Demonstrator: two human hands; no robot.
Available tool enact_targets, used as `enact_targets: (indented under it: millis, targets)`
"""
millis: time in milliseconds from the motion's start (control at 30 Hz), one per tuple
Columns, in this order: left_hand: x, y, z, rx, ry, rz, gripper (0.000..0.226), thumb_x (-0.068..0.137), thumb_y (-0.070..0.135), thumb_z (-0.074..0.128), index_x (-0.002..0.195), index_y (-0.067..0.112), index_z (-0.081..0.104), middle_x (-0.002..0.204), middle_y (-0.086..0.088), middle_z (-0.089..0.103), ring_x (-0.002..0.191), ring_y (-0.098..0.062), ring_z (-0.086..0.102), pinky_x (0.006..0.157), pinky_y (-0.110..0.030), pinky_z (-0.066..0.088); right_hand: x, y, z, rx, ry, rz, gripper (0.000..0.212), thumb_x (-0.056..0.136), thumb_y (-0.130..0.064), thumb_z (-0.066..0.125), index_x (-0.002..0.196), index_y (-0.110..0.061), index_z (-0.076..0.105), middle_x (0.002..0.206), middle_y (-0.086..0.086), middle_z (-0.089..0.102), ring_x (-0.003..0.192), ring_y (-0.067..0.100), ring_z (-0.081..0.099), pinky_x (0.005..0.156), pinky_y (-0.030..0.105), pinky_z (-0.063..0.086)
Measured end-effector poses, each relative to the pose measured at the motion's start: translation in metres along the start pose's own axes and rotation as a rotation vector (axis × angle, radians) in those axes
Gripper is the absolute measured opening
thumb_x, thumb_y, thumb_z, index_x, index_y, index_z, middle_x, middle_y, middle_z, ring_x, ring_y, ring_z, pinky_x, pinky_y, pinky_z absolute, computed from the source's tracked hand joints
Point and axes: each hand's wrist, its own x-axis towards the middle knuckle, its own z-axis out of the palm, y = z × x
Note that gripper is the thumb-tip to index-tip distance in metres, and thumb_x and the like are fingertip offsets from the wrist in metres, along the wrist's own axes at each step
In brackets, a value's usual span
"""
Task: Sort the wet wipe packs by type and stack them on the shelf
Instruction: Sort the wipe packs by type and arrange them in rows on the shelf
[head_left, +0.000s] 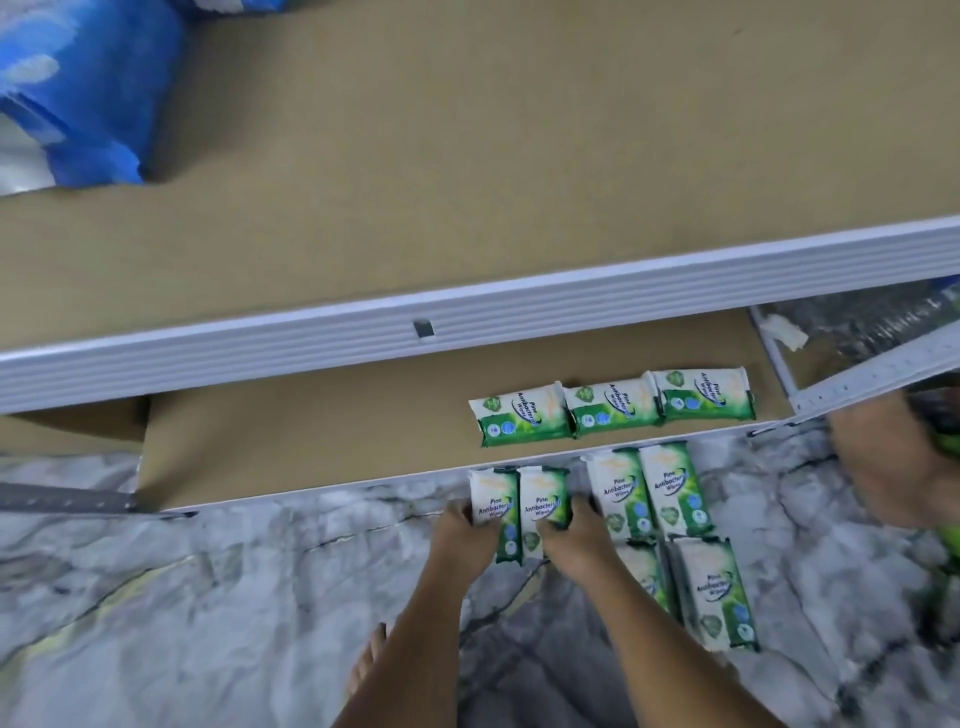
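Observation:
Three green and white pine wipe packs (613, 408) lie in a row on the lower shelf board (311, 431). On the marbled floor, just in front of the shelf edge, my left hand (467, 540) grips one pack (493, 506) and my right hand (576, 540) grips the pack beside it (543, 501). To their right two more packs (647, 491) lie side by side. Nearer me lie another pack (714, 592) and one partly hidden under my right forearm.
The upper shelf board (493, 156) is bare brown, with a white metal rail (467, 317) along its front. A blue plastic bundle (78, 98) sits at its far left. A knee (893, 462) fills the right edge. A bare foot (366, 670) rests on the floor.

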Motion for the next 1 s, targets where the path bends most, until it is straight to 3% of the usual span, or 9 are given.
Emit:
enact_targets:
  millis: [67, 167, 233, 300, 400, 467, 700, 867, 1000]
  targets:
    - [-0.003, -0.002, -0.002, -0.038, -0.022, -0.001, 0.007, 0.083, 0.018, 0.075, 0.085, 0.013, 0.070, 0.068, 0.000, 0.068, 0.055, -0.010, 0.060, 0.049, -0.021, 0.043, -0.006, -0.002, -0.003, 0.051, -0.015, 0.039, 0.037, 0.093, -0.029, 0.068, 0.124, -0.016, 0.053, 0.111, 0.007, 0.063, 0.082, 0.015, 0.061, 0.067, 0.027, 0.051]
    - [-0.014, -0.005, -0.006, -0.061, -0.027, 0.001, 0.016, 0.080, 0.017, 0.078, 0.083, 0.006, 0.066, 0.063, 0.000, 0.065, 0.043, -0.004, 0.054, 0.042, -0.016, 0.037, -0.022, 0.000, -0.007, 0.129, 0.007, 0.053, 0.031, 0.087, -0.021, 0.073, 0.110, -0.020, 0.051, 0.092, -0.001, 0.060, 0.071, 0.006, 0.056, 0.050, 0.017, 0.042]
    - [-0.027, -0.002, -0.009, -0.065, -0.043, 0.018, 0.023, 0.082, 0.011, 0.077, 0.070, 0.013, 0.057, 0.051, 0.007, 0.057, 0.037, -0.002, 0.048, 0.041, -0.016, 0.034, -0.038, 0.000, -0.010, 0.182, 0.012, 0.064, 0.026, 0.086, -0.017, 0.073, 0.104, -0.017, 0.053, 0.092, 0.005, 0.064, 0.072, 0.011, 0.059, 0.054, 0.023, 0.045]
    - [-0.045, 0.002, -0.016, -0.050, -0.053, 0.044, 0.028, 0.085, 0.006, 0.074, 0.069, 0.020, 0.055, 0.055, 0.007, 0.056, 0.044, -0.003, 0.051, 0.045, -0.018, 0.037, -0.058, 0.000, -0.017, 0.224, 0.011, 0.076, 0.025, 0.084, -0.017, 0.073, 0.102, -0.014, 0.055, 0.098, 0.013, 0.067, 0.074, 0.017, 0.061, 0.060, 0.027, 0.046]
    - [-0.070, 0.013, -0.028, -0.042, -0.059, 0.093, 0.017, 0.083, 0.012, 0.077, 0.093, 0.018, 0.064, 0.080, 0.003, 0.067, 0.066, -0.009, 0.062, 0.058, -0.022, 0.049, -0.091, -0.007, -0.034, 0.270, 0.045, 0.042, 0.027, 0.083, -0.018, 0.074, 0.102, -0.017, 0.055, 0.094, 0.007, 0.067, 0.078, 0.016, 0.063, 0.063, 0.025, 0.046]
    - [-0.090, 0.027, -0.037, -0.027, -0.068, 0.154, 0.027, 0.083, 0.016, 0.077, 0.107, 0.016, 0.065, 0.087, 0.005, 0.070, 0.071, -0.008, 0.065, 0.057, -0.019, 0.048, -0.113, -0.013, -0.047, 0.293, 0.079, 0.010, 0.026, 0.083, -0.021, 0.074, 0.102, -0.017, 0.057, 0.093, 0.005, 0.066, 0.078, 0.015, 0.062, 0.060, 0.023, 0.043]
    - [-0.177, 0.077, -0.071, -0.167, -0.043, 0.389, 0.028, 0.082, 0.013, 0.080, 0.106, 0.011, 0.068, 0.078, 0.002, 0.070, 0.047, 0.002, 0.057, 0.046, -0.016, 0.041, -0.203, -0.039, -0.107, 0.425, 0.159, -0.154, 0.027, 0.083, -0.023, 0.078, 0.100, -0.019, 0.058, 0.101, 0.002, 0.062, 0.086, 0.017, 0.059, 0.076, 0.031, 0.046]
    - [-0.238, 0.103, -0.090, -0.266, -0.020, 0.527, 0.032, 0.081, 0.017, 0.083, 0.107, 0.010, 0.068, 0.092, -0.006, 0.075, 0.060, -0.008, 0.062, 0.050, -0.019, 0.044, -0.260, -0.060, -0.142, 0.559, 0.204, -0.299, 0.026, 0.084, -0.024, 0.080, 0.101, -0.022, 0.061, 0.100, 0.001, 0.064, 0.083, 0.016, 0.059, 0.066, 0.031, 0.045]
    - [-0.279, 0.121, -0.105, -0.330, 0.012, 0.614, 0.030, 0.079, 0.029, 0.084, 0.104, 0.021, 0.068, 0.088, 0.001, 0.075, 0.065, -0.014, 0.065, 0.053, -0.026, 0.046, -0.292, -0.074, -0.165, 0.749, 0.218, -0.384, 0.027, 0.079, -0.024, 0.084, 0.093, -0.020, 0.061, 0.101, 0.005, 0.064, 0.086, 0.023, 0.060, 0.065, 0.037, 0.046]
